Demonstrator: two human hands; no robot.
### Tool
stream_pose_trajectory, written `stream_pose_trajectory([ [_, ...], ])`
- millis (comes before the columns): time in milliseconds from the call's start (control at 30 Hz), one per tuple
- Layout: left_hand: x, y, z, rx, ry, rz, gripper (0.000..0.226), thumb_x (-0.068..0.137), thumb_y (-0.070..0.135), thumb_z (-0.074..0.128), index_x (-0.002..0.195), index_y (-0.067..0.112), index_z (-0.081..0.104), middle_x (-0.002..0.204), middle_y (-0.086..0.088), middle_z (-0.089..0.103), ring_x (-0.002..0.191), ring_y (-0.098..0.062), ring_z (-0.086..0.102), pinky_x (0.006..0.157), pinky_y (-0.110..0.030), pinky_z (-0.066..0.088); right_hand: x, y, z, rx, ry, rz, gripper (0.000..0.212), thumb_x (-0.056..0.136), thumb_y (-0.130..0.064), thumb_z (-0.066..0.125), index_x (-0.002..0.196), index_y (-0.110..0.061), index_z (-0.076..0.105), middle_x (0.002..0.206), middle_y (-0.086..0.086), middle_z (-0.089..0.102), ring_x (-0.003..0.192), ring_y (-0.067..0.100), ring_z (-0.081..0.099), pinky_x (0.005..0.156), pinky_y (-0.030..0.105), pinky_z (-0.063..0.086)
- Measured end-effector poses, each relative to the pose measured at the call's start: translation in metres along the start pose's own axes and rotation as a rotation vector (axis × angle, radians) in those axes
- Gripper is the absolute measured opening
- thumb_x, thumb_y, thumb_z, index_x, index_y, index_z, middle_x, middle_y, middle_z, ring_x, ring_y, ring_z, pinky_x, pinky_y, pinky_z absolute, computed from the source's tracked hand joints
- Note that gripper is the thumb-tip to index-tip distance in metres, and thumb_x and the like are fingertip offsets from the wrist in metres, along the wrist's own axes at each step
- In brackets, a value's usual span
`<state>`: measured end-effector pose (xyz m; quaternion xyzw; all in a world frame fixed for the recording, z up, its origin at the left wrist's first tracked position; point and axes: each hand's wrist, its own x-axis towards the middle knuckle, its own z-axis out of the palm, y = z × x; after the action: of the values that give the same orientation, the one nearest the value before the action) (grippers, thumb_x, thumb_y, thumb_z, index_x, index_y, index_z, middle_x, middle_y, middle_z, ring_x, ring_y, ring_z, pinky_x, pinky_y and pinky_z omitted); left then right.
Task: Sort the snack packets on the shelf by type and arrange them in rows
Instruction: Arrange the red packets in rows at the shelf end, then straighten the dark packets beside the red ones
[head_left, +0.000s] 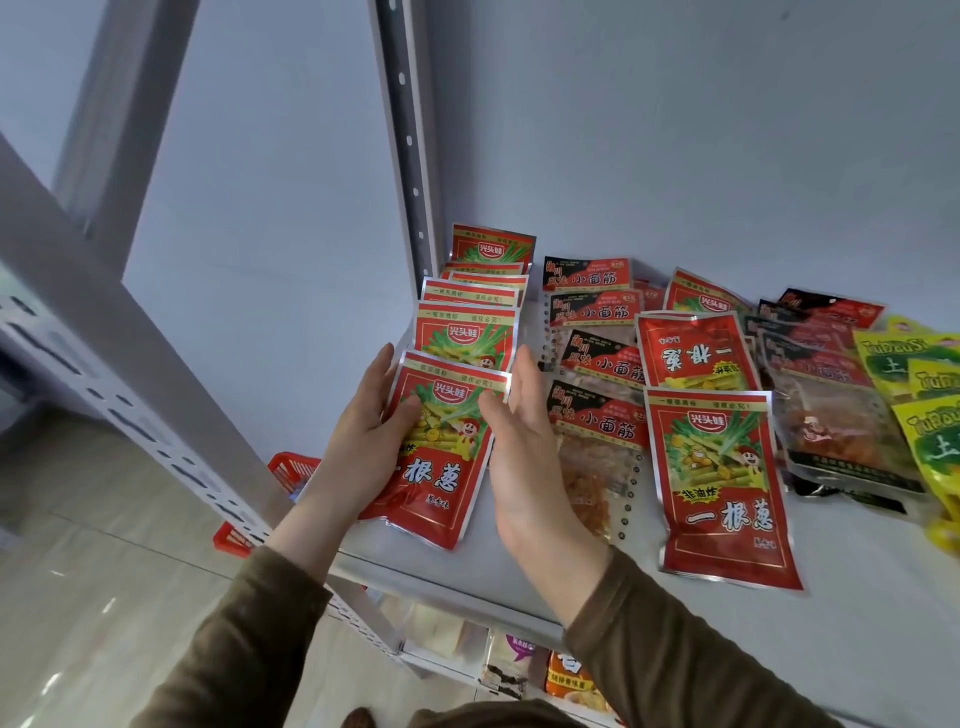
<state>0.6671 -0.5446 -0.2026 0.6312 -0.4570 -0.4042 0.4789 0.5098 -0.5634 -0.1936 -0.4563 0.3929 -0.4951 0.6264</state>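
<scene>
Fingers (402, 410) curled on red packet (441, 457)

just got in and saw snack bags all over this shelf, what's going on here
A person is sorting snack packets on a shelf. The left hand holds the front red packet of a red row at the shelf's left end; the open right hand squares its other edge. More red packets, black-and-red packets and yellow packets lie unsorted to the right.
</scene>
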Motion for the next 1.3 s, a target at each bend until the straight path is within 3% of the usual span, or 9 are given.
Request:
stream_pose_trajectory([
  [200,0.007,0.008,-0.004,0.076,0.019,0.018,0.066,0.106,0.029,0.053,0.159,0.048,0.018,0.157,0.013,0.044,0.104,-0.006,0.072,0.08,-0.031,0.064,0.002,-0.006,0.005,-0.049,-0.022,-0.04,0.056,0.109,-0.03,0.045,0.153,-0.055,0.02,0.139,-0.037,0.046,0.121,-0.014,0.054,0.092,0.022,0.056],
  [267,0.001,0.006,-0.004,0.087,0.054,0.021,0.067,0.106,0.033,0.052,0.16,0.046,0.015,0.163,0.016,0.031,0.099,0.013,0.065,0.071,-0.018,0.06,0.001,-0.005,0.0,-0.035,-0.004,-0.037,0.057,0.109,-0.029,0.044,0.154,-0.054,0.019,0.117,-0.056,0.044,0.108,-0.028,0.052,0.079,0.01,0.054],
  [367,-0.015,-0.002,-0.004,0.104,0.095,0.028,0.072,0.099,0.052,0.052,0.16,0.048,0.013,0.154,0.027,0.03,0.085,0.035,0.052,0.058,-0.004,0.049,-0.011,0.001,-0.011,0.007,0.018,0.0,0.057,0.108,-0.032,0.047,0.153,-0.056,0.022,0.12,-0.051,0.044,0.106,-0.027,0.053,0.073,0.008,0.053],
  [500,-0.037,-0.008,-0.005,0.165,0.031,0.041,0.08,0.079,0.088,0.05,0.148,0.072,0.012,0.149,0.031,0.041,0.121,0.004,0.062,0.09,-0.035,0.061,-0.026,0.015,-0.013,0.007,-0.01,0.027,0.057,0.107,-0.03,0.048,0.152,-0.056,0.023,0.115,-0.052,0.051,0.105,-0.025,0.056,0.072,0.007,0.052],
  [567,-0.037,-0.012,0.0,0.388,0.036,0.065,0.071,0.088,0.083,0.04,0.148,0.072,0.004,0.164,0.018,0.031,0.148,-0.02,0.041,0.116,-0.056,0.04,-0.029,0.019,-0.008,-0.01,-0.015,0.036,0.058,0.107,-0.029,0.048,0.153,-0.055,0.024,0.114,-0.053,0.052,0.107,-0.021,0.057,0.075,0.009,0.053],
  [667,-0.038,-0.013,0.008,0.603,0.087,0.038,0.073,0.091,0.08,0.025,0.156,0.06,-0.002,0.17,0.016,0.014,0.158,-0.033,0.015,0.127,-0.052,0.015,-0.03,0.019,-0.001,-0.013,-0.015,0.036,0.056,0.107,-0.032,0.049,0.151,-0.059,0.026,0.122,-0.048,0.051,0.111,-0.015,0.059,0.077,0.014,0.055],
  [1133,-0.051,0.013,0.022,0.686,0.215,0.226,0.068,0.102,0.062,0.028,0.163,0.036,0.013,0.173,0.002,0.009,0.159,-0.019,0.009,0.128,-0.042,0.006,-0.023,-0.006,-0.022,-0.129,-0.006,-0.033,0.043,0.108,-0.031,0.046,0.143,-0.055,0.039,0.129,-0.047,0.047,0.112,-0.026,0.051,0.078,0.007,0.05],
  [1200,-0.053,0.026,0.034,0.687,0.238,0.369,0.06,0.107,0.057,0.027,0.162,0.035,0.017,0.171,0.009,0.009,0.159,-0.012,0.005,0.126,-0.034,0.003,-0.02,-0.018,-0.033,-0.24,0.014,-0.073,0.043,0.107,-0.037,0.045,0.145,-0.056,0.037,0.128,-0.057,0.037,0.117,-0.033,0.037,0.089,0.006,0.043],
  [1300,-0.05,0.044,0.063,0.635,0.144,0.52,0.055,0.109,0.047,0.033,0.162,0.033,0.023,0.171,0.014,0.011,0.157,-0.004,0.005,0.122,-0.024,0.008,-0.008,-0.035,-0.057,-0.315,0.089,-0.094,0.047,0.108,-0.037,0.044,0.152,-0.047,0.033,0.156,-0.032,0.03,0.141,-0.011,0.029,0.115,0.028,0.032],
])
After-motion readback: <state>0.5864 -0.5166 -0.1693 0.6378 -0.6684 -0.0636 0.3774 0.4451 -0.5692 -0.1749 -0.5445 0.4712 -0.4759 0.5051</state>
